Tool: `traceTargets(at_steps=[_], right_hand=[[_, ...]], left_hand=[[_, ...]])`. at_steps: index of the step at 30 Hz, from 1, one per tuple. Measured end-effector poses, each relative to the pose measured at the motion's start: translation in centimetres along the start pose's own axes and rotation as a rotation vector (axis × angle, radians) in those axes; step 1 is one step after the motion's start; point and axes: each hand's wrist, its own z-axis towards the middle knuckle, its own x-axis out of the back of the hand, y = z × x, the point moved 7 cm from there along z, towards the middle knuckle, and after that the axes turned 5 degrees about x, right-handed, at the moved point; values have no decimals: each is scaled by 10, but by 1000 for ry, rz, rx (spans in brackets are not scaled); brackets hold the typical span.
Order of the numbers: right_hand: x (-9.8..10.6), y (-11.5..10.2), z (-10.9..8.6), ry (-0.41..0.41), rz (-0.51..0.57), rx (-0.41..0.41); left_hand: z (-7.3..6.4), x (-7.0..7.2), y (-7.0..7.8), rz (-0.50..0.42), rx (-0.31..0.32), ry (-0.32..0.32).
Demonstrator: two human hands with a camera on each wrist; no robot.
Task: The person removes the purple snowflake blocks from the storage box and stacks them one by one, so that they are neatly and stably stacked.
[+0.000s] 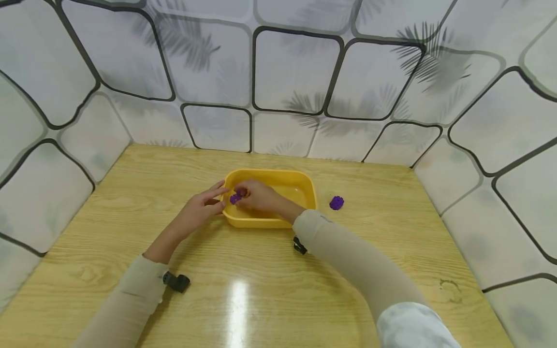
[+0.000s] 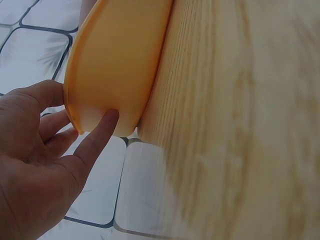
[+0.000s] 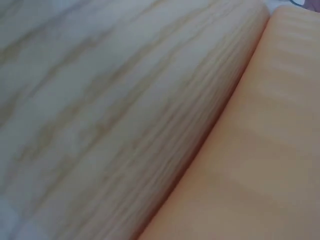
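Note:
My right hand (image 1: 257, 195) reaches down into a yellow plastic tray (image 1: 271, 223), its fingers curled at a small purple bumpy piece (image 1: 235, 198) that it seems to pinch near the tray's left end. Part of that piece is hidden by the fingers. Against the tray's left end rests my left hand (image 1: 201, 211), fingers spread. One fingertip (image 2: 111, 116) touches the outer wall of the tray (image 2: 117, 55) in the left wrist view, and another finger meets the rim. Only the tray's side (image 3: 260, 165) and tabletop show in the right wrist view; the hand is out of sight there.
A purple bumpy ball (image 1: 336, 202) lies on the wooden table (image 1: 209, 299), right of the tray. Patterned white wall covering (image 1: 296, 72) stands behind and at both sides. Black wrist cameras (image 1: 176, 282) sit by the sleeves.

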Motion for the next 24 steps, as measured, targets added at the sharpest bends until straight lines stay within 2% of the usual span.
traceTargets(at_steps=[14,24], right_hand=[[-9,3,6,-48,-148,-95],[-8,3,5,-43,-126,-104]], left_hand=[[0,0,1,19,1,1],[0,-1,1,30,-22,-6]])
